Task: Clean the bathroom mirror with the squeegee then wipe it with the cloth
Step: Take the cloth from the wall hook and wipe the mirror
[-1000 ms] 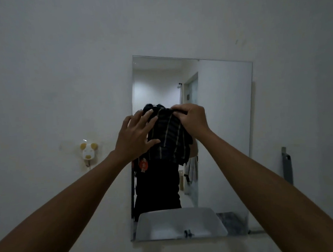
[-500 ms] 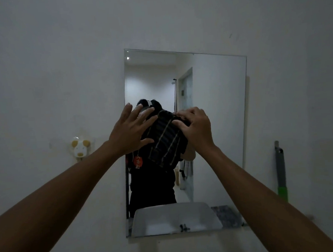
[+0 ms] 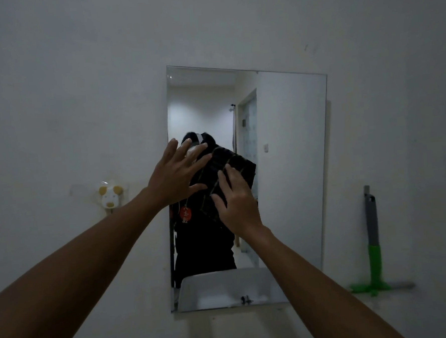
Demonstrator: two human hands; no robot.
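Head view: both hands press a dark striped cloth [image 3: 226, 175] flat against the mirror [image 3: 289, 164], near its middle. The left hand [image 3: 176, 175] lies spread with fingers extended on the cloth's left edge, gripping nothing. The right hand [image 3: 238, 204] lies flat on its lower right part, fingers loose. The squeegee [image 3: 373, 246], grey with a green handle, leans upright against the wall [image 3: 80, 73] right of the mirror. A red tag [image 3: 185, 213] in the reflection bears unreadable writing.

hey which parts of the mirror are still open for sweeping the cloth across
Free glass: the right half of the mirror up to its right edge, and the strip along the top. Crowded: left-centre, where the left hand, right hand and cloth are pressed.
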